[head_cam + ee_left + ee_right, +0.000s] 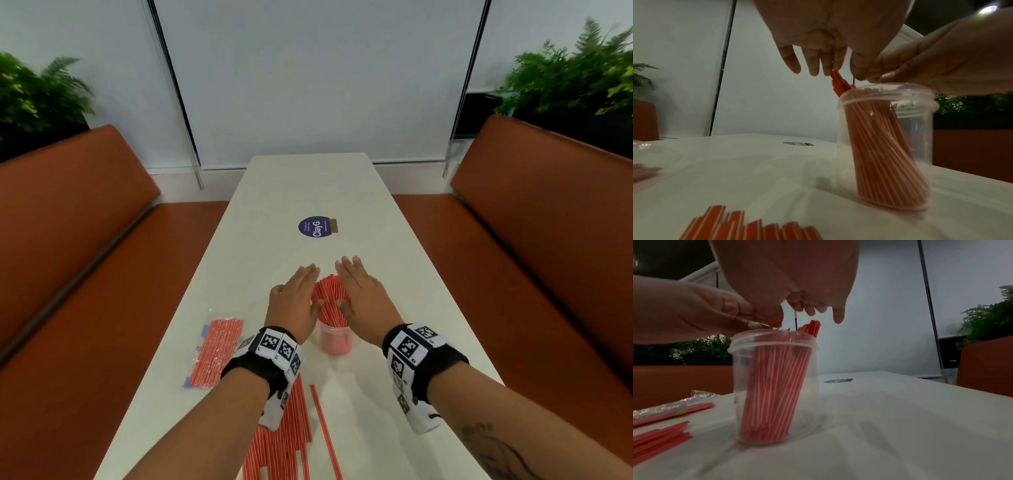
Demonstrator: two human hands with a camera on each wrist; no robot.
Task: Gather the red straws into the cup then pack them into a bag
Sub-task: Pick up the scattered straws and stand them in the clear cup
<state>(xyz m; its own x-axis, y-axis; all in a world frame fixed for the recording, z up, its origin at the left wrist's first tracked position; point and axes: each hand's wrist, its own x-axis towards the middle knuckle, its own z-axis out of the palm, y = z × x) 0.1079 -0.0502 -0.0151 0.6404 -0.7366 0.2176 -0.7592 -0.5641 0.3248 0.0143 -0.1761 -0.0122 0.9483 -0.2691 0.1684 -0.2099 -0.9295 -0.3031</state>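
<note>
A clear plastic cup (335,341) stands mid-table with a leaning bundle of red straws (328,295) in it. My left hand (297,297) and right hand (360,292) flank the bundle above the rim, fingers straight, thumbs touching the straws. In the left wrist view the left fingers (813,65) hang beside the straw tops (838,82) over the cup (916,129). The right wrist view shows the same cup (740,369) under the right fingers (838,316). Several loose red straws (286,442) lie near the table's front edge. A clear bag (216,349) filled with red straws lies to the left.
The white table (308,185) is long and narrow, with a round purple sticker (317,226) beyond the hands. Orange benches (85,240) run along both sides. Plants (575,78) stand behind the benches. One straw (325,431) lies apart, right of the loose pile.
</note>
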